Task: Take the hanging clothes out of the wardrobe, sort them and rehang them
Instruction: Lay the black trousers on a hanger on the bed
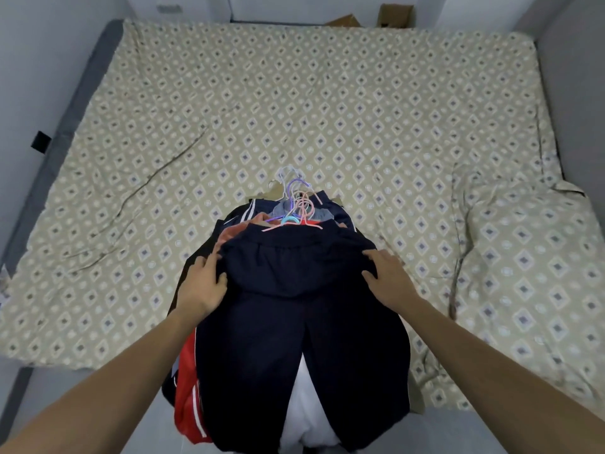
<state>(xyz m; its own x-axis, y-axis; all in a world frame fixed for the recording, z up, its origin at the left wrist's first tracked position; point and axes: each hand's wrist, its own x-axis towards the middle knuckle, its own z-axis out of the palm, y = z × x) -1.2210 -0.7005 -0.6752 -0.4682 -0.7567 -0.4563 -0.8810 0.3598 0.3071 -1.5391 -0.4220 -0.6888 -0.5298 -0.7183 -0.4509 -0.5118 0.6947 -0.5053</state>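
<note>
Both forearms reach up from the lower corners of the frame to a pile of clothes (288, 290) lying at the bottom centre, on the near edge of a bed (327, 103) with a diamond-patterned sheet. On top lie dark navy trousers (294, 306), their legs trailing off the bed towards the camera; red, white and salmon garments show beneath. A cluster of coloured hangers (296, 204), pink, lilac and blue, sticks out at the pile's far end.

Everything here looks soft and limp, and the pile probably has some weight as a whole. The thin hangers may well tangle and slide, so I judge it best to take one garment at a time by its waistband or its own hook.

On the trousers' left side, the left hand (204, 283) has its thumb curled onto the navy cloth, its fingers spread along the edge. The right hand (386, 276) mirrors it on the right, its fingers bent into the fabric, seemingly pinching a fold.
</note>
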